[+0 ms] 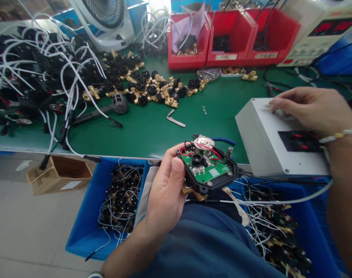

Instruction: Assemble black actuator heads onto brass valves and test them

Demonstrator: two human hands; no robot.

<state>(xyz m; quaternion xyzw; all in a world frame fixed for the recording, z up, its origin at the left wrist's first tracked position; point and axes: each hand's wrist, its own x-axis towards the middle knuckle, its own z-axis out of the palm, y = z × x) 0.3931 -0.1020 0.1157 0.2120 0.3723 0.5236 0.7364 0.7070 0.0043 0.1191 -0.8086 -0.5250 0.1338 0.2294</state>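
Green workbench (141,135), grey metal enclosure (263,143), open black housing (219,183).
Left hand (168,189) grasps the housing at the bench's front edge; circuit board (205,174) appears seated and wired, cover not fitted. Right hand (315,108) is at the enclosure top; whether it grips anything is obscured. Housing underside mostly hidden; board lettering illegible.

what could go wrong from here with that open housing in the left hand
The left hand alone grips the black housing by one side, above the lap, so it might tip or slip.

The green circuit board is uncovered, with red wires looping above it; these might get snagged or pulled loose.

The white cable stretches in a loose arc below the grey box, so a sudden arm movement might catch it.
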